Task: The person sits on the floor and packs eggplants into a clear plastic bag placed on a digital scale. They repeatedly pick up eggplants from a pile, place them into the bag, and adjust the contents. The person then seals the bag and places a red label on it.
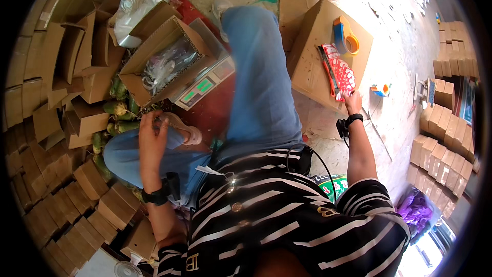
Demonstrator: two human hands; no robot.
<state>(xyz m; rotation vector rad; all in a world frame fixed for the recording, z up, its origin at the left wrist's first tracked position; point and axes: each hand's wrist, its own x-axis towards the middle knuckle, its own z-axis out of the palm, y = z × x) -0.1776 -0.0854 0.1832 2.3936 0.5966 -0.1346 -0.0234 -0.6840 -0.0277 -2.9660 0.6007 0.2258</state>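
My left hand (153, 125) hovers over my bent left knee, fingers loosely curled and apart, holding nothing. Just beyond its fingertips is the near corner of an open cardboard box (177, 80) with clear plastic bags (169, 65) inside. That box rests on a digital weighing scale (205, 84) with lit green displays. At the right, my right hand (353, 102) pinches the near end of a fanned stack of red printed cards (340, 71). The cards lie on a closed carton (307, 61), beside a red-and-black utility knife (327, 70) and an orange-and-blue tape dispenser (346, 36).
Green radishes (119, 108) lie on the floor at the left, among open cartons (86, 113) and stacked boxes (65, 207). A clear plastic bag (134, 11) sits behind the scale. Another tape dispenser (380, 89) is on the floor. More boxes (438, 157) stand far right.
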